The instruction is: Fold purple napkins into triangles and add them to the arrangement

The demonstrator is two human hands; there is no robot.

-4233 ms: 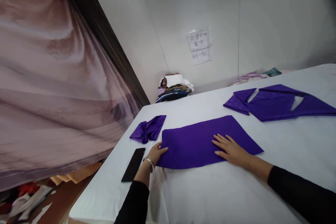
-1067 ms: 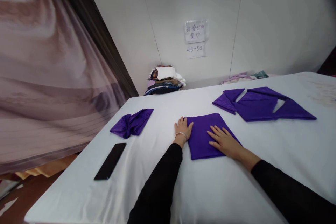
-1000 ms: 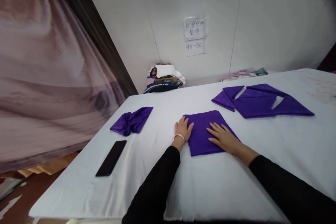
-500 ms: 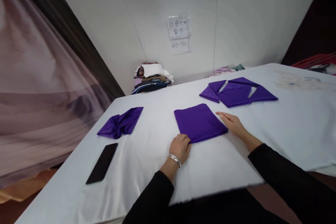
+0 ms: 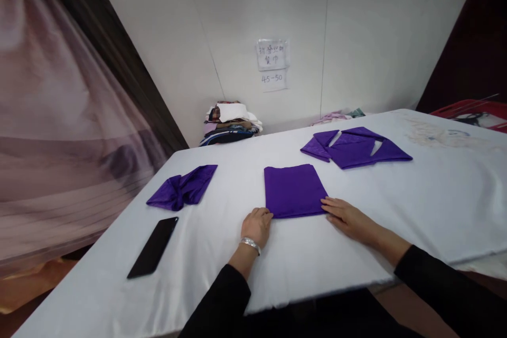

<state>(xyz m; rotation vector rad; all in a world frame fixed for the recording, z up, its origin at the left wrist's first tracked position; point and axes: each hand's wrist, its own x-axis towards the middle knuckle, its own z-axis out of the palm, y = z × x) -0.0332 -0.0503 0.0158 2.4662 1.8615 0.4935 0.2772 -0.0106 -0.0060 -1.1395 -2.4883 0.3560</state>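
Observation:
A purple cloth napkin (image 5: 295,191), folded into a square, lies flat in front of me with one edge towards me. The curled fingers of my left hand (image 5: 256,226), which wears a silver bracelet on the wrist, are closed on its near left corner. At the near right corner rests my right hand (image 5: 348,217), its fingers stretched out and touching the cloth's edge. What the right thumb does is hard to make out.
A knotted purple cloth (image 5: 182,187) and a black phone-like slab (image 5: 153,247) lie left on the white-covered table (image 5: 222,253). Further back right are folded purple cloths (image 5: 356,148). A stack of folded fabrics (image 5: 230,122) stands by the wall, below paper signs (image 5: 272,63).
The napkin has turned so its near edge now runs across in front of me. My right hand has come nearer, onto its near right corner; my left hand has shifted slightly left.

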